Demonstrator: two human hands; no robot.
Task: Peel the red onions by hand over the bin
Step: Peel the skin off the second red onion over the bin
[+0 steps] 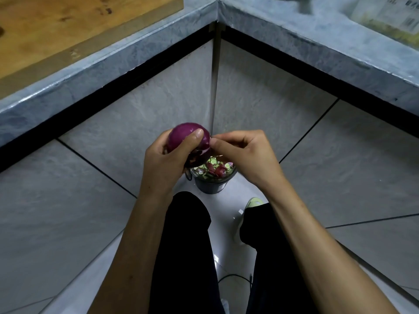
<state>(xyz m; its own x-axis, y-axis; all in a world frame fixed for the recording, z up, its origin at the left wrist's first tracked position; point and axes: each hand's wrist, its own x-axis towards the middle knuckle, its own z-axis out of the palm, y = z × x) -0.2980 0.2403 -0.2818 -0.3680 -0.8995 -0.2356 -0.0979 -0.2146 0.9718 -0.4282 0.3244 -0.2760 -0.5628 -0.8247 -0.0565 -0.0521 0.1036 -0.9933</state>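
Note:
A glossy purple-red onion (181,137) is held in mid-air in the head view, directly above a small dark bin (210,185) on the floor. My left hand (167,159) grips the onion, thumb laid across its front. My right hand (244,152) pinches a bit of skin at the onion's right side with thumb and forefinger. A loose flap of skin (199,158) hangs under the onion. The bin holds green vegetable slices and reddish onion peelings.
The bin stands in an inside corner of a grey stone counter (113,62). A wooden board (56,30) lies on the counter at upper left. My dark-trousered legs and a pale green shoe (254,202) are below. A black cable (235,278) lies on the floor.

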